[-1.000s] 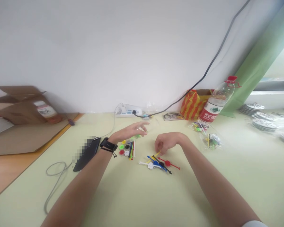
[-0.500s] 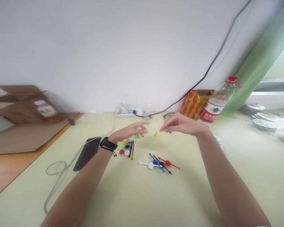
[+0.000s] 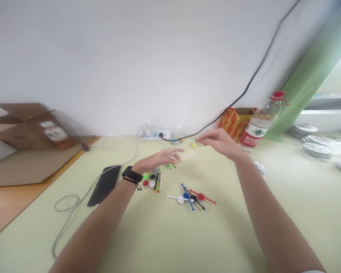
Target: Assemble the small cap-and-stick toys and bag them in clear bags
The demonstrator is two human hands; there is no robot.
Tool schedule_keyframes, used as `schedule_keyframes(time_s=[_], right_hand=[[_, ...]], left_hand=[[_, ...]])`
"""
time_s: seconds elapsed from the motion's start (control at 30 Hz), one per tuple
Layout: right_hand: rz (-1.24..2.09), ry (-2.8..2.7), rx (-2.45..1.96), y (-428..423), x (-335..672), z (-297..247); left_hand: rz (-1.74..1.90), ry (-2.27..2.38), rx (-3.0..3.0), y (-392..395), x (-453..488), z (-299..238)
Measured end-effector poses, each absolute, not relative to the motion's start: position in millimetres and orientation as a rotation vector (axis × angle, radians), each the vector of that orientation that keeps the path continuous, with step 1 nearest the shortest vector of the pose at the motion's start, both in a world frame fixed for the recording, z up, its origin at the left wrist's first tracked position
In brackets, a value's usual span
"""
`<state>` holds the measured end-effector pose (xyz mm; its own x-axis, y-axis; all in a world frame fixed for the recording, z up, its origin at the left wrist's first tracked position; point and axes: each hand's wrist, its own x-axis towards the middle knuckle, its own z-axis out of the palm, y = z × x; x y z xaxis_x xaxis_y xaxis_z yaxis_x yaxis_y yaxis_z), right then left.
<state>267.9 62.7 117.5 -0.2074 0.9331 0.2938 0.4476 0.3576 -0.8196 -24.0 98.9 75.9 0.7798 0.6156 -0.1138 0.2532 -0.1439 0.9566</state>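
Note:
My left hand [image 3: 160,160], with a dark watch on the wrist, is closed on a clear plastic bag [image 3: 190,153]. A green piece [image 3: 169,166] shows by its fingers, blurred. My right hand [image 3: 219,142] pinches a small yellow plastic piece [image 3: 193,145] at the bag's right end; its exact shape is smeared. Below the hands lie a white arrow spinner [image 3: 180,199], a blue one [image 3: 186,196], a black one [image 3: 193,198] and a red one [image 3: 201,196], partly overlapping. Beside my left wrist are coloured discs [image 3: 146,183] and several thin arrows [image 3: 158,182].
A black phone [image 3: 104,185] and a grey cable [image 3: 66,208] lie at left. Farther left stands an open cardboard box [image 3: 25,129]. A power strip [image 3: 155,133] sits by the wall. At right are a water bottle [image 3: 255,129], a striped bag [image 3: 230,122] and stacked discs [image 3: 316,150].
My right hand has moved up and away with the yellow piece. My left hand has shifted slightly right, and the clear bag now stretches toward the right fingers. The blue spinner's arrow has turned slightly.

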Motion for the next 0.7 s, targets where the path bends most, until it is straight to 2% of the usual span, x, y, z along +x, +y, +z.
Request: schedule_keyframes(time_s=[0.3,0.5,0.7], right_hand=[[0.662,-2.003,-1.151,63,242,113],[0.745,-2.026,-1.135,58,240,117],[0.566,-1.954,-1.281,66,253,115]], left_hand=[[0.412,0.593,1.602,90,-14,79],[0.410,0.628,1.600,91,-14,81],[0.454,0.720,1.580,97,-23,83]])
